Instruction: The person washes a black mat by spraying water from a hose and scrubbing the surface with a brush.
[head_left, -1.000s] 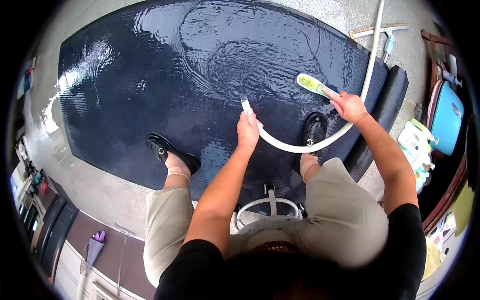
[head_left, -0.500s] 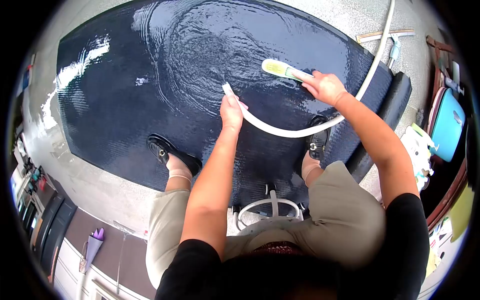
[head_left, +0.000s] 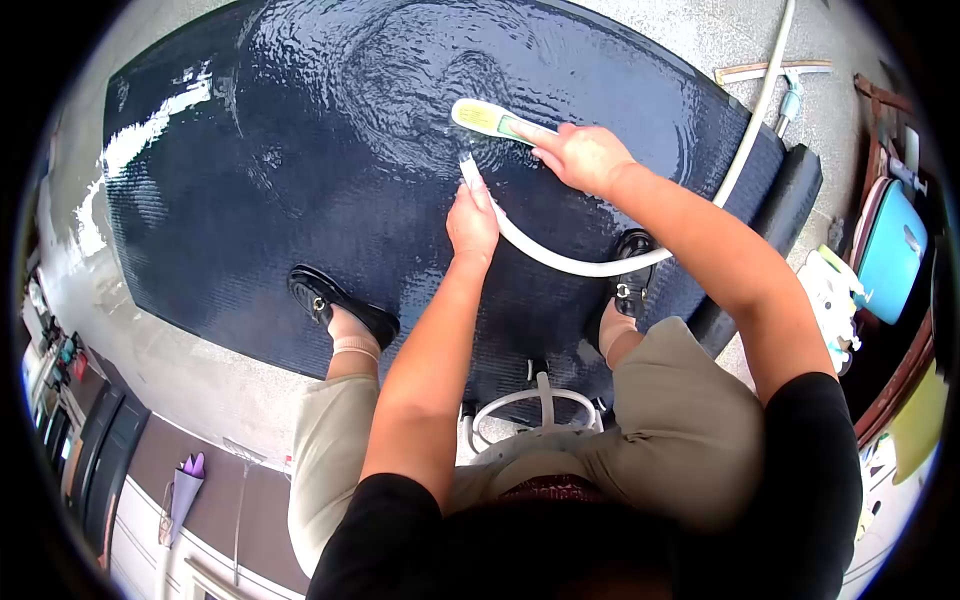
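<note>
My left hand [head_left: 472,222] is closed around the end of a white hose [head_left: 565,264], its nozzle pointing away from me. Water comes out onto a dark ribbed mat [head_left: 250,230] and ripples across its wet surface. My right hand [head_left: 583,158] grips the handle of a scrub brush [head_left: 482,116], white with a yellow-green label on its back. The brush head is just beyond the hose end, over the rippling water. Its bristles face down and are hidden. Both of my black shoes [head_left: 330,300] rest on the mat.
The mat's right end is rolled up [head_left: 785,215]. Behind it lies a squeegee [head_left: 790,95] on the concrete. A blue basin [head_left: 893,250] leans at the right. Beneath me is a wheeled stool [head_left: 545,400]. A purple umbrella [head_left: 184,490] stands at the lower left.
My right hand has swept the brush leftward and slightly away from me, bringing it close to the hose end. My left hand has shifted a little right and nearer. The ripples have changed shape.
</note>
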